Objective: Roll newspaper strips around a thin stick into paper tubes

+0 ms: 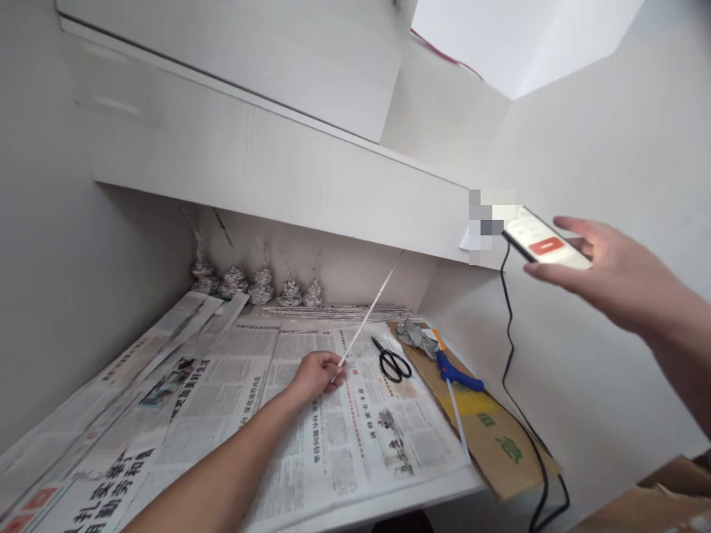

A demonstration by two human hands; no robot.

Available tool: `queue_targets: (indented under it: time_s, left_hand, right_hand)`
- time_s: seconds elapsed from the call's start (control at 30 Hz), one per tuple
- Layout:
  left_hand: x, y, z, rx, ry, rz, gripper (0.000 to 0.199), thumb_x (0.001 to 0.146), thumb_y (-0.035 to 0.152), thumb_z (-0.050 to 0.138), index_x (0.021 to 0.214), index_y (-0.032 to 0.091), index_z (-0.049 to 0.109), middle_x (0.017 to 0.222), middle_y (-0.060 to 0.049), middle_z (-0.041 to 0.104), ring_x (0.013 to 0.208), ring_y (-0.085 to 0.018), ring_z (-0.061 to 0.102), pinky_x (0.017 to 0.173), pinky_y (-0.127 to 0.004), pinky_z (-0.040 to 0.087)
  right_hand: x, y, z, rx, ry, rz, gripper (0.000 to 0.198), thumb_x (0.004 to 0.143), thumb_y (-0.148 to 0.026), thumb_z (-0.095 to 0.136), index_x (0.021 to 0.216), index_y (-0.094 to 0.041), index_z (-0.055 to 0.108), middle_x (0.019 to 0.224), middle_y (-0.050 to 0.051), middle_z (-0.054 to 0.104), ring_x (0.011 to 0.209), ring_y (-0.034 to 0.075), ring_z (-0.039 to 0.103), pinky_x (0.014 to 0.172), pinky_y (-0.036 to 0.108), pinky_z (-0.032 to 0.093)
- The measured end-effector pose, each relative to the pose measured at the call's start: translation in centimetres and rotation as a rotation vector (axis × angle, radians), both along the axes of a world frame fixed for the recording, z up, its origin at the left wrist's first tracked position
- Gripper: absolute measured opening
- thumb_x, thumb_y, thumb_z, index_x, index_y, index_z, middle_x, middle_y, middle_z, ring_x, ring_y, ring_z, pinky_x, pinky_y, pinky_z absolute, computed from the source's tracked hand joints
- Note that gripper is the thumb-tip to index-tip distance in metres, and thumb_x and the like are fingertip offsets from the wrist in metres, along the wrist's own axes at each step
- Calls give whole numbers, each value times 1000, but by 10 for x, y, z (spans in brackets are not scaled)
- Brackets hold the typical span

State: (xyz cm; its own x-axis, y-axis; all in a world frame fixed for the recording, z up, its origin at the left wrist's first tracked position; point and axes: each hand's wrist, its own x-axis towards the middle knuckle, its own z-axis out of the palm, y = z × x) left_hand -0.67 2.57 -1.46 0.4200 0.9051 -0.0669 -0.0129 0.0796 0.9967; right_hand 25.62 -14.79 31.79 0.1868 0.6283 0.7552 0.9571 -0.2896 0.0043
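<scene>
My left hand [319,372] pinches the lower end of a thin white rolled-paper stick [364,320], which slants up and to the right above the newspaper. Raised at the right, my right hand [603,259] grips a smartphone [547,240] by its edges; the lit screen shows a red patch. Black-handled scissors [393,364] lie on the newspaper [289,414], to the right of my left hand. Beyond them a blue glue gun [458,374] rests on a piece of brown cardboard [508,451], with a white glue stick [457,414] pointing toward me.
Several woven paper pieces [261,287] stand along the back wall. Paper sticks [338,312] lie in a row before them. A crumpled grey cloth [416,338] sits on the cardboard. A black cable [508,340] hangs down the right wall. A white cabinet [278,178] overhangs the table.
</scene>
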Motion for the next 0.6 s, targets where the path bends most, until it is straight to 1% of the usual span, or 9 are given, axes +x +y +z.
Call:
queue_targets:
  time_s: [0.03, 0.13, 0.2, 0.27, 0.43, 0.53, 0.6]
  left_hand:
    - [0, 0, 1, 4, 10, 5, 16, 71, 16, 59, 86, 12, 64, 72, -6, 66, 57, -12, 60, 50, -21, 47]
    - [0, -2, 2, 1, 39, 11, 15, 72, 13, 57, 85, 12, 64, 73, -6, 67, 57, -12, 61, 50, -21, 47]
    - [0, -2, 3, -6, 41, 8, 15, 73, 12, 56, 85, 12, 64, 74, -5, 67, 56, -11, 61, 50, -21, 47]
    - [0, -2, 3, -13, 25, 15, 15, 73, 10, 56, 85, 12, 64, 74, -5, 67, 56, -11, 60, 50, -21, 47]
    - [0, -2, 10, -49, -80, 106, 12, 74, 9, 57, 82, 12, 64, 71, -4, 66, 52, -9, 58, 51, -21, 48]
    - [1, -3, 15, -41, -139, 143, 13, 75, 9, 55, 85, 12, 63, 71, -4, 66, 53, -9, 58, 52, -20, 48]
    - [3, -6, 18, -8, -161, 153, 13, 76, 10, 54, 86, 12, 63, 72, -4, 66, 55, -9, 59, 53, -20, 49]
  right_hand:
    - [-9, 1, -10, -21, 6, 4, 84, 65, -59, 61, 136, -21, 39, 122, 13, 58, 101, 29, 59, 75, 38, 48]
    - [-35, 2, -40, -78, -20, 63, 91, 62, -52, 65, 140, -19, 32, 132, 12, 50, 109, 33, 53, 82, 41, 47]
    - [-48, 5, -54, -112, -64, 121, 92, 62, -49, 64, 141, -17, 29, 136, 13, 45, 116, 35, 48, 88, 42, 45]
    - [-56, 10, -63, -145, -90, 167, 94, 61, -48, 63, 141, -14, 27, 137, 15, 43, 120, 35, 45, 92, 43, 43]
    - [-58, 33, -86, -272, -39, 202, 93, 63, -48, 60, 141, -11, 26, 138, 17, 41, 123, 34, 42, 96, 45, 41]
    - [-54, 54, -111, -382, 77, 202, 90, 65, -48, 58, 140, -10, 28, 140, 16, 39, 124, 33, 41, 98, 42, 39]
    - [-51, 72, -133, -457, 197, 193, 89, 64, -47, 59, 139, -10, 31, 138, 17, 42, 122, 32, 44, 96, 40, 40]
